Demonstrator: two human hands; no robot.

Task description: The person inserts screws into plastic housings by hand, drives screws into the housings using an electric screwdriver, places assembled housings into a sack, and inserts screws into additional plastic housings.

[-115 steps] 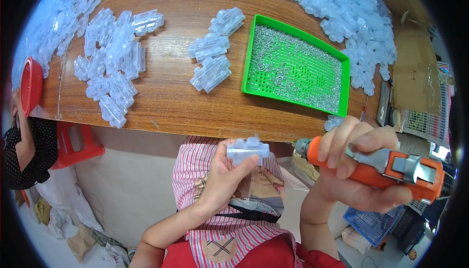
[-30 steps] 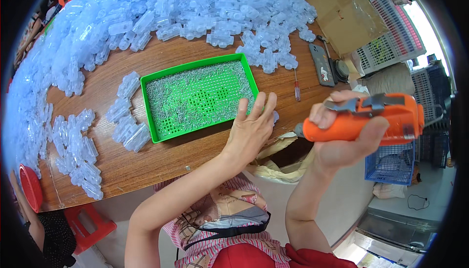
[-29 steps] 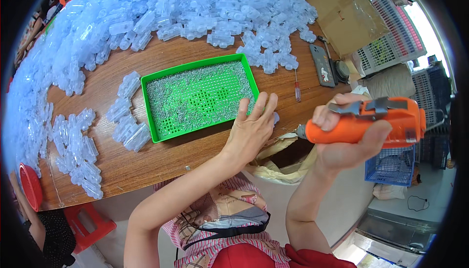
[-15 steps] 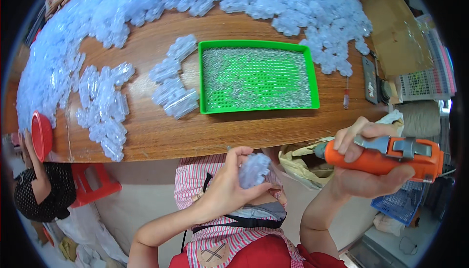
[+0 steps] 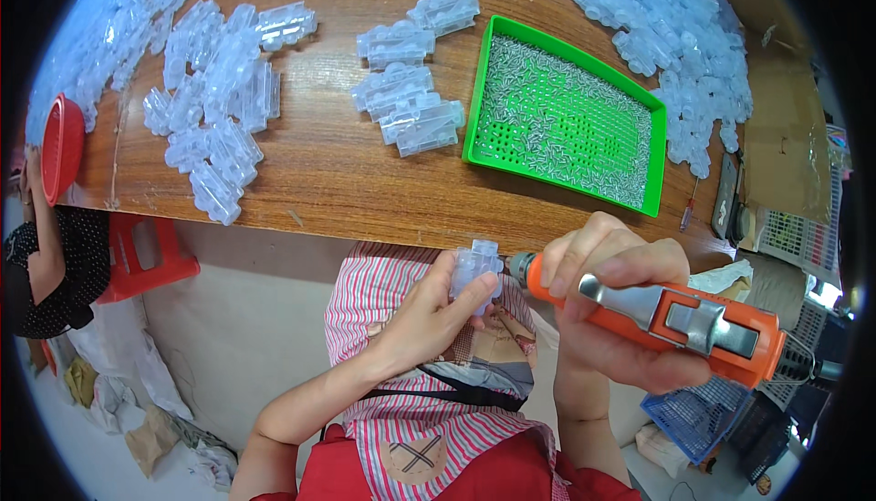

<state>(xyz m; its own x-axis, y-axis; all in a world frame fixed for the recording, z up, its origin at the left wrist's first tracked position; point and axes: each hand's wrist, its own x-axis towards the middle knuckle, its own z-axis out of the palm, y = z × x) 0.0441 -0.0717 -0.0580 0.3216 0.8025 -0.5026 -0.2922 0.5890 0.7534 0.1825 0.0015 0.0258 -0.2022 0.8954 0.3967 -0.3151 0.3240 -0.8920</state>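
My left hand (image 5: pixel 424 314) is closed round a clear plastic part (image 5: pixel 476 268) over my lap, just off the table's front edge. An orange power screwdriver (image 5: pixel 666 318) with a metal lever lies in my right hand (image 5: pixel 607 287), fingers wrapped round its body. Its dark nose points left and meets or nearly meets the side of the plastic part; the bit's tip is too small to make out. On the table, a green tray (image 5: pixel 570 186) of small metal screws (image 5: pixel 525 77) stands beyond my hands. Several similar clear parts (image 5: pixel 415 118) lie left of the tray.
Heaps of clear plastic parts (image 5: pixel 680 54) spread over the far side and left of the wooden table (image 5: pixel 338 200). A small screwdriver (image 5: pixel 688 212) lies at the right. At the far left, a co-worker's arm (image 5: pixel 41 236) is near a red bowl (image 5: pixel 62 150) and a red stool (image 5: pixel 146 264).
The orange screwdriver has moved left, its nose now against or close to the plastic part. My left hand has raised and turned that part. The whole view has shifted and tilted.
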